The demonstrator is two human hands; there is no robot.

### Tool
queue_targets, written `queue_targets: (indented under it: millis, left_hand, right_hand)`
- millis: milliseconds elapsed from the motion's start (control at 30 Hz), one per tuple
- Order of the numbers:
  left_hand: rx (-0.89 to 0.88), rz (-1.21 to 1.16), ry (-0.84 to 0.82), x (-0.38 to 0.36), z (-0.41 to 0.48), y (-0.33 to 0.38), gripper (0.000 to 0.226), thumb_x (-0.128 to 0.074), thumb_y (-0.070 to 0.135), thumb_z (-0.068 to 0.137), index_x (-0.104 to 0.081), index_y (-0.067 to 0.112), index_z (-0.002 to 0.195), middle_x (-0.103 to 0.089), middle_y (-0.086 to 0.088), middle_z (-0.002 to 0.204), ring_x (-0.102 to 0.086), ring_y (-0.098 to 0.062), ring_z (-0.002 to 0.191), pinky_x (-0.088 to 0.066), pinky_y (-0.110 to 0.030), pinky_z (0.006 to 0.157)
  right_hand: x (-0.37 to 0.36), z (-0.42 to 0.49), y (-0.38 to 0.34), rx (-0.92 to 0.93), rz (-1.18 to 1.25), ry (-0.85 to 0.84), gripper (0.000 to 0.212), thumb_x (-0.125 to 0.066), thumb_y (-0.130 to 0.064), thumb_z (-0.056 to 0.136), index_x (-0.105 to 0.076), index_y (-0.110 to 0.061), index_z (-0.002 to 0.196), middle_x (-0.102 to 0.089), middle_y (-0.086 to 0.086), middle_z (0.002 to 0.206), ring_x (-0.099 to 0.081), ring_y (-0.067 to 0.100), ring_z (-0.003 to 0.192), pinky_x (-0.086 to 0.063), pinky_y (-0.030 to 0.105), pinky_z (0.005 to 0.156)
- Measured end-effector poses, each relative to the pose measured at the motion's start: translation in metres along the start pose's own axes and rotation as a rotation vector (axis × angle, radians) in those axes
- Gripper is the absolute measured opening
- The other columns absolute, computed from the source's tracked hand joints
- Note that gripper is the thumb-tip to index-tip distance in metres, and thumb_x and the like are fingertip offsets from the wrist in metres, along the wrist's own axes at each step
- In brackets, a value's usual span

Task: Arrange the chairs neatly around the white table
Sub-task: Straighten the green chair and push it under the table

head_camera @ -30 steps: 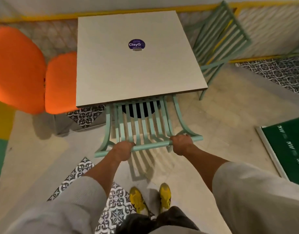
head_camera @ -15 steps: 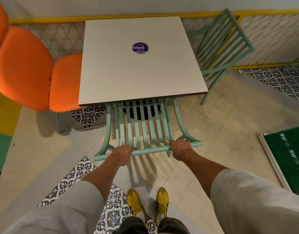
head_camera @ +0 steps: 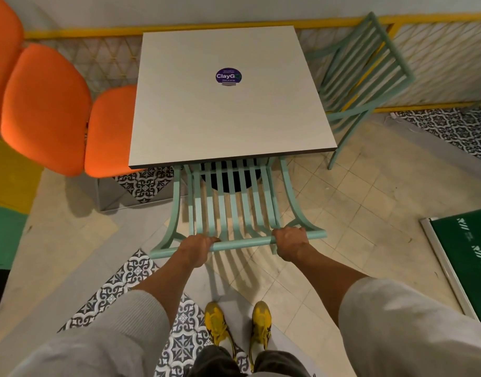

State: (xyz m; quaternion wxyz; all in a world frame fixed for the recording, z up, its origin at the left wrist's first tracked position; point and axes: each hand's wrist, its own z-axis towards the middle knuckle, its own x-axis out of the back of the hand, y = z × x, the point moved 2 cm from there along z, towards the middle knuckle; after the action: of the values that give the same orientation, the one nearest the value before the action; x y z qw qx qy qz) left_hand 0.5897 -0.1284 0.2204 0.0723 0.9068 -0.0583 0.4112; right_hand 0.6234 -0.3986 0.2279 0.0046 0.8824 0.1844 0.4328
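the white table point(head_camera: 228, 104) stands square in the middle of the view, a round purple sticker point(head_camera: 228, 76) near its centre, with chairs at three of its sides. at nine o'clock of the table the orange chair point(head_camera: 111, 131) sits with its seat edge tucked just under the tabletop, its padded back point(head_camera: 43, 107) further out to the left; that one looks placed. at six o'clock the mint slatted chair point(head_camera: 234, 208) is in your hands, its seat partly under the table's near edge and its back rail towards you, roughly centred on that side. your left hand point(head_camera: 197, 247) is wrapped closed over the top rail point(head_camera: 242, 242) left of its middle, fingers curled round the bar; your right hand point(head_camera: 289, 240) is clamped closed on the same rail right of its middle. the chair reaches away from both grips towards twelve o'clock, the rail running straight between your fists and slightly tilted against the table edge. at three o'clock of the table the second mint chair point(head_camera: 364, 74) stands skewed, angled off towards the yellow-framed partition point(head_camera: 438, 58) and apart from the tabletop, so it appears not yet set straight. by this view, you are about midway: one chair settled, one nearly seated, one left to square up. the far side is not shown to hold a chair.
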Motion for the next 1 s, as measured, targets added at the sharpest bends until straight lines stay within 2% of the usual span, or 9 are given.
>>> queue_targets:
  millis: [533,1000]
  left_hand:
    - [0.014,0.057,0.007,-0.005,-0.005,0.005,0.060,-0.053,0.013,0.104,-0.039,0.034,0.159,-0.064,-0.008,0.134,-0.066,-0.026,0.117,-0.054,-0.037,0.103]
    - [0.083,0.005,0.006,-0.007,-0.007,0.015,0.050,-0.058,0.022,0.103,-0.048,0.029,0.152,-0.067,-0.005,0.129,-0.068,-0.025,0.113,-0.056,-0.040,0.102]
  right_hand:
    - [-0.008,-0.007,0.001,-0.014,0.014,0.006,0.033,-0.057,-0.021,0.101,-0.056,-0.019,0.134,-0.067,0.006,0.126,-0.065,0.029,0.118,-0.040,0.053,0.114]
    - [-0.007,-0.012,0.005,0.028,0.088,0.004,0.034,-0.051,-0.023,0.103,-0.053,-0.019,0.137,-0.067,0.007,0.128,-0.063,0.029,0.120,-0.035,0.052,0.116]
